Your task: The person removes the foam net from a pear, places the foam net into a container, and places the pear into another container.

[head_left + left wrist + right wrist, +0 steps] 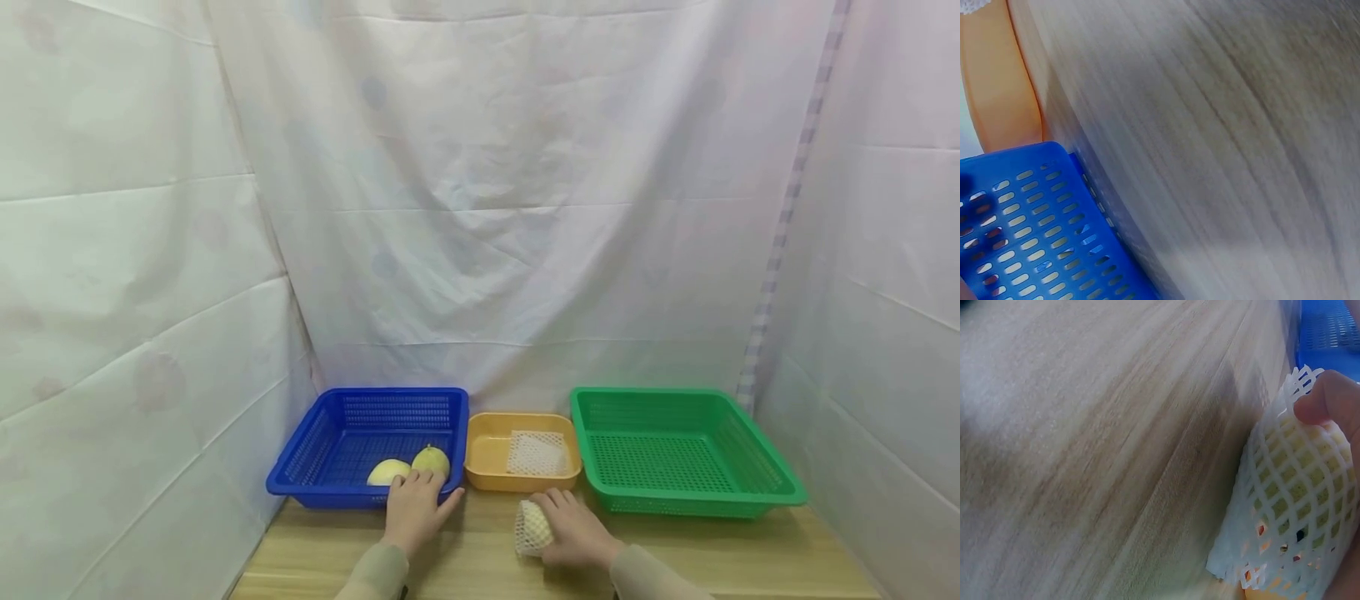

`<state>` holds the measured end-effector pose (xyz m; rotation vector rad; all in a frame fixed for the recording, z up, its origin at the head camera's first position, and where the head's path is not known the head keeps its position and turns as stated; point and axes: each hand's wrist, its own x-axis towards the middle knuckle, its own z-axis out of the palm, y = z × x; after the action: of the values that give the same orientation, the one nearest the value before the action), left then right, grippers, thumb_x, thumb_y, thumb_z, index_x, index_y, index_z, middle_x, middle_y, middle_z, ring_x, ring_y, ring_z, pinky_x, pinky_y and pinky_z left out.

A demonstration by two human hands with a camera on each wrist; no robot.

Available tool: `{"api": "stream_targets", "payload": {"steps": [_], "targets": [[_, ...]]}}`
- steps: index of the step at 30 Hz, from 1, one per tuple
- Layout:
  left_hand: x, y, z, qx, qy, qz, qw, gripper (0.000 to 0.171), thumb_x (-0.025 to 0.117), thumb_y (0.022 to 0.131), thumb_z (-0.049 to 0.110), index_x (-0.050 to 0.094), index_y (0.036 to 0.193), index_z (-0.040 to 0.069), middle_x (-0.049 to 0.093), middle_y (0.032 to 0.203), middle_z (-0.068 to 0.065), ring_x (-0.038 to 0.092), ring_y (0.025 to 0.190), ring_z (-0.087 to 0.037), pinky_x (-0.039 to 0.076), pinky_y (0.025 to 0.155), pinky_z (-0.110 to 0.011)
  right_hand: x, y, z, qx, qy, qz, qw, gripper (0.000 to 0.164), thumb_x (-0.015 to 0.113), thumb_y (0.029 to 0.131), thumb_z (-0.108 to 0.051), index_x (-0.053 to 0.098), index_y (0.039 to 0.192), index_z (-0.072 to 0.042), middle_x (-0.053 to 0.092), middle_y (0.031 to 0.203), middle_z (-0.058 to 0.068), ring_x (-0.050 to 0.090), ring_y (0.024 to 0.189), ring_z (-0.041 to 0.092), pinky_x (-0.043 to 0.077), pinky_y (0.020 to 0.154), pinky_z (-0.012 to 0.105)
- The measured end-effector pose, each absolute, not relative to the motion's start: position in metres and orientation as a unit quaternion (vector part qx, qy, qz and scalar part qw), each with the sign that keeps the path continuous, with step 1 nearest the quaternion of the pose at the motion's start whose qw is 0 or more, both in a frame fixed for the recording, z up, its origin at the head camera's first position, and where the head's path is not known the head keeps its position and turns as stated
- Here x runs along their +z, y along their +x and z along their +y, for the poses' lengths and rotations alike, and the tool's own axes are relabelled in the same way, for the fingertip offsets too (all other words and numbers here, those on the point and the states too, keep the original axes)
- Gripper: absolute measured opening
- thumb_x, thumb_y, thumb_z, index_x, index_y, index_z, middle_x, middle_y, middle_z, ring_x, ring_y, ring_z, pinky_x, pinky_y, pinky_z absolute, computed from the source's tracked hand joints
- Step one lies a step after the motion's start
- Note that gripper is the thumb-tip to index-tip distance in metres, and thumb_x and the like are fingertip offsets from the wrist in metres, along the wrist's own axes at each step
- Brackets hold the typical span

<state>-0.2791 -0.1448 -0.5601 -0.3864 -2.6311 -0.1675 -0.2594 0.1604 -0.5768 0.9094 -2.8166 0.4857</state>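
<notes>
My right hand (573, 529) grips a pale yellow-green fruit in a white foam net sleeve (1291, 481) above the wooden table, in front of the yellow tray. The fruit shows through the mesh, and the sleeve's loose end extends past it. At the front rim of the blue basket (300, 471), my left hand (415, 510) reaches over with its fingertips right by a greenish pear with a stem (431, 461). A paler yellow fruit (387, 472) lies to the left of that pear. In the left wrist view the hand is almost wholly out of frame.
Between the baskets stands the yellow tray (487, 482), with a flat white foam net (537, 454) in it. A green basket (690, 498) is at the right. White cloth (487, 250) hangs behind and on both sides of the wooden table (465, 575).
</notes>
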Motion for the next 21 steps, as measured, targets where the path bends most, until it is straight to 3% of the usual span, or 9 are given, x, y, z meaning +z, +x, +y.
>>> {"api": "stream_targets", "payload": {"steps": [12,16,21], "targets": [[-0.545,-0.281,-0.146,-0.08,-0.144,-0.967,0.195,0.059,0.045,0.091,0.067,0.07,0.103,0.015,0.067,0.097,-0.005,0.062,0.091,-0.026,0.048,0.078,-0.045,-0.576,-0.263,0.157,0.164,0.288,-0.942,0.061,0.084,0.078,0.056,-0.028,0.049,0.133,-0.012,0.05,0.114,-0.002,0.047,0.103,0.02,0.044,0.086,0.049],[-0.539,-0.28,-0.145,-0.101,-0.162,-0.954,0.233,0.053,0.049,0.091,0.064,0.068,0.096,0.015,0.065,0.089,-0.001,0.062,0.082,-0.021,0.049,0.07,-0.04,-0.577,-0.263,0.158,0.167,0.284,-0.943,0.055,0.085,0.078,0.055,-0.027,0.048,0.134,-0.012,0.05,0.115,-0.002,0.048,0.104,0.021,0.044,0.088,0.051],[-0.531,-0.28,-0.139,-0.13,-0.193,-0.925,0.3,0.035,0.063,0.089,0.049,0.068,0.099,0.015,0.066,0.094,0.002,0.062,0.084,-0.018,0.051,0.066,-0.037,-0.578,-0.261,0.159,0.173,0.283,-0.942,0.05,0.084,0.079,0.056,-0.028,0.048,0.133,-0.012,0.051,0.115,-0.002,0.048,0.104,0.021,0.044,0.089,0.051]]}}
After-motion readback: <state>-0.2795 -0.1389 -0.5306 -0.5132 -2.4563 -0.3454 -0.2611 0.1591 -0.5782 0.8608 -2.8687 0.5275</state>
